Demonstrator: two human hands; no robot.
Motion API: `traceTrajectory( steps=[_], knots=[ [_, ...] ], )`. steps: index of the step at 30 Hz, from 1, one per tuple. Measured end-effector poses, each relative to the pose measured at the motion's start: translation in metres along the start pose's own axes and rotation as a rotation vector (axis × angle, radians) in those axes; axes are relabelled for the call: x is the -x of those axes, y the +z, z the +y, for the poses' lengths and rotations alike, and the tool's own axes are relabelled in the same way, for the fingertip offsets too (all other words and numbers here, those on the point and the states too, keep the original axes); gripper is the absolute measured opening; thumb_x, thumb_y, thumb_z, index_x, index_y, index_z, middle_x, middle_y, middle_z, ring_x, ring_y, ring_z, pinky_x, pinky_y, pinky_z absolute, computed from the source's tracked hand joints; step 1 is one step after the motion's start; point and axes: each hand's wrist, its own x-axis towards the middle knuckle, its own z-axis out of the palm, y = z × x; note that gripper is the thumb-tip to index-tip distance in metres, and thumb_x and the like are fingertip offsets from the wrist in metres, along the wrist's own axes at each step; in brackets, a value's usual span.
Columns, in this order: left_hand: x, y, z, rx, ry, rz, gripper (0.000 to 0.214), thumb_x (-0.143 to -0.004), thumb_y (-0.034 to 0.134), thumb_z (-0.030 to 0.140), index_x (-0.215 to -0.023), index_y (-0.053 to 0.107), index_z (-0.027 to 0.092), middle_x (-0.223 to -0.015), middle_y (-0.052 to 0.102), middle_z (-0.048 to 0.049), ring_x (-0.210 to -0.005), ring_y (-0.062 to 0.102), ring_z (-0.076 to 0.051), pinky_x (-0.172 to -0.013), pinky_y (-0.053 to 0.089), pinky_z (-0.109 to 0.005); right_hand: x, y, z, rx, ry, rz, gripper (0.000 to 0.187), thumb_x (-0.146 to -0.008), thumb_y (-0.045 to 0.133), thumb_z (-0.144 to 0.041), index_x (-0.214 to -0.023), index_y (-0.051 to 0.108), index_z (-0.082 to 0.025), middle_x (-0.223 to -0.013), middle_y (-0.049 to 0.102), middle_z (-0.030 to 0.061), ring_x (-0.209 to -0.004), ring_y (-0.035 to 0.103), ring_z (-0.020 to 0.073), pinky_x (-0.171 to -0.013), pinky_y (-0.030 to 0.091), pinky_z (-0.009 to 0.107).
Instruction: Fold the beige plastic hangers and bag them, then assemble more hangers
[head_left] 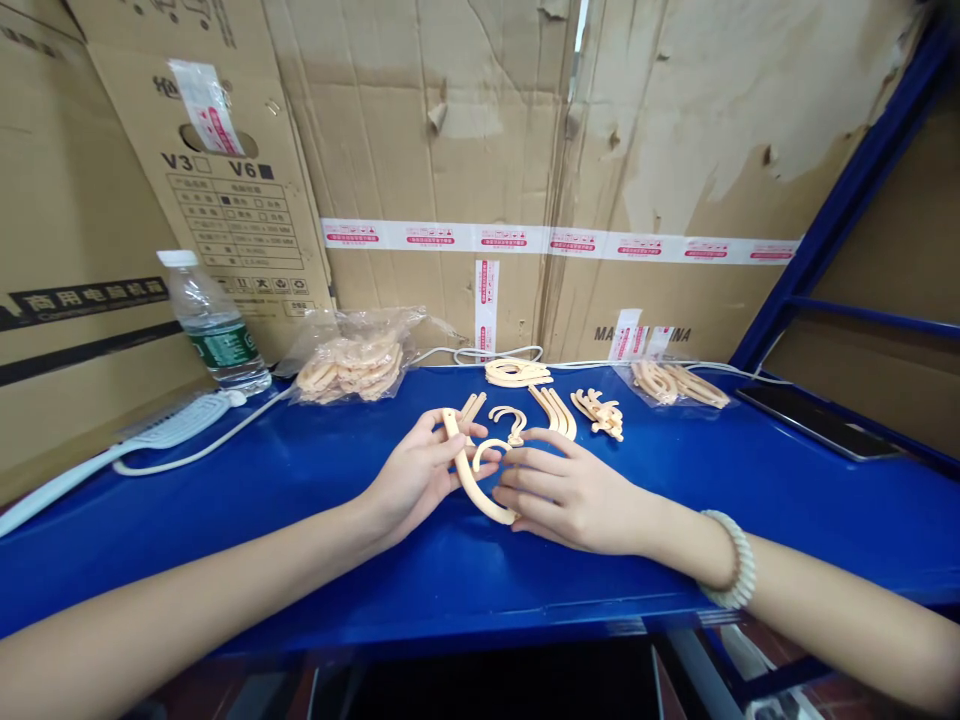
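Observation:
A curved beige plastic hanger arm [469, 482] slants between my two hands over the blue table. My left hand [416, 468] grips its upper part between thumb and fingers. At its lower end, my right hand [566, 492] has its fingers closed around the joint, which they partly hide. A beige hanger hook [481, 450] curves out from under the right fingers toward the left hand. Just beyond the hands lie loose hooks [510, 415], a pair of straight-looking pieces [472, 405] and several curved arms [553, 412].
Behind are a stack of beige hanger pieces [517, 373], small parts [598, 412], and bagged pieces at left [352, 365] and right [679, 385]. A water bottle [217, 335], hairbrush [165, 430], phone [817, 422] and white cable [202, 455] surround them. Cardboard [450, 130] walls the back.

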Motion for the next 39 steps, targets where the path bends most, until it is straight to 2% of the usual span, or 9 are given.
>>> traceTrajectory(
  steps=[5,10,12,14,16,19,27,35,39],
  knots=[
    [-0.003,-0.009,-0.008,-0.267,0.149,-0.016,0.023,-0.093,0.049,0.022,-0.115,0.042,0.021,-0.114,0.059,-0.0074,-0.088,0.068,-0.017,-0.089,0.055,-0.045,0.003,-0.004,0.006,-0.073,0.058,-0.018,0.017,-0.098,0.046,-0.024,-0.097,0.061,-0.017,-0.092,0.066,0.0058,-0.089,0.06,0.017,-0.097,0.038,0.042],
    [0.002,-0.017,-0.006,-1.012,0.796,0.06,0.043,-0.092,0.052,0.023,-0.132,0.038,0.023,-0.141,0.041,-0.0132,-0.134,0.039,-0.027,-0.109,0.035,-0.051,0.005,-0.004,0.006,-0.071,0.145,0.033,0.019,-0.098,0.045,-0.026,-0.096,0.061,-0.016,-0.085,0.066,0.005,-0.079,0.059,0.0163,-0.091,0.036,0.041],
    [0.005,-0.016,-0.003,-1.285,1.016,-0.031,0.037,-0.092,0.053,0.02,-0.128,0.045,0.022,-0.139,0.046,-0.0127,-0.135,0.038,-0.027,-0.113,0.025,-0.054,0.005,-0.002,0.006,-0.081,0.164,0.053,0.02,-0.098,0.044,-0.026,-0.095,0.061,-0.016,-0.082,0.066,0.0042,-0.077,0.059,0.0157,-0.09,0.036,0.04],
    [0.009,-0.014,-0.003,-1.443,1.101,-0.212,0.024,-0.093,0.052,0.021,-0.117,0.052,0.02,-0.123,0.06,-0.0102,-0.122,0.051,-0.025,-0.112,0.025,-0.053,0.005,-0.002,0.004,-0.084,0.173,0.078,0.02,-0.099,0.045,-0.028,-0.094,0.06,-0.016,-0.08,0.065,0.0037,-0.076,0.059,0.0153,-0.088,0.036,0.038],
    [0.012,-0.011,-0.007,-1.509,1.09,-0.355,0.013,-0.096,0.048,0.022,-0.107,0.055,0.018,-0.102,0.068,-0.0061,-0.101,0.062,-0.021,-0.108,0.03,-0.05,0.005,-0.002,0.003,-0.085,0.169,0.09,0.023,-0.099,0.046,-0.032,-0.091,0.06,-0.016,-0.079,0.064,0.0033,-0.074,0.058,0.0152,-0.087,0.036,0.038],
    [0.015,-0.009,-0.013,-1.535,1.068,-0.408,0.016,-0.098,0.041,0.02,-0.092,0.056,0.017,-0.086,0.067,-0.0028,-0.081,0.063,-0.017,-0.099,0.037,-0.044,0.005,-0.001,0.0,-0.081,0.16,0.082,0.028,-0.099,0.046,-0.038,-0.089,0.06,-0.016,-0.077,0.063,0.0026,-0.072,0.056,0.0151,-0.088,0.036,0.039],
    [0.016,-0.008,-0.019,-1.672,1.027,-0.379,0.017,-0.099,0.039,0.019,-0.088,0.052,0.015,-0.085,0.062,-0.0046,-0.078,0.057,-0.021,-0.08,0.038,-0.037,0.005,0.001,0.0,-0.077,0.16,0.16,0.031,-0.097,0.049,-0.04,-0.081,0.061,-0.016,-0.068,0.057,0.001,-0.07,0.052,0.0158,-0.089,0.033,0.041],
    [0.017,-0.007,-0.012,-1.587,0.932,-0.444,0.022,-0.097,0.04,0.016,-0.081,0.054,0.017,-0.078,0.061,-0.0016,-0.072,0.054,-0.017,-0.076,0.037,-0.032,0.004,0.008,0.004,-0.546,0.324,0.208,0.026,-0.084,0.069,-0.043,-0.076,0.066,-0.018,-0.063,0.054,-0.0029,-0.062,0.05,0.012,-0.078,0.035,0.033],
    [0.016,-0.008,-0.01,-1.55,0.99,-0.433,0.021,-0.096,0.042,0.015,-0.08,0.055,0.018,-0.078,0.063,-0.0019,-0.074,0.057,-0.016,-0.078,0.039,-0.031,0.001,0.006,0.004,-0.668,0.39,0.206,0.027,-0.079,0.073,-0.044,-0.074,0.069,-0.018,-0.06,0.055,-0.0031,-0.059,0.048,0.0112,-0.074,0.037,0.032]
  ],
)
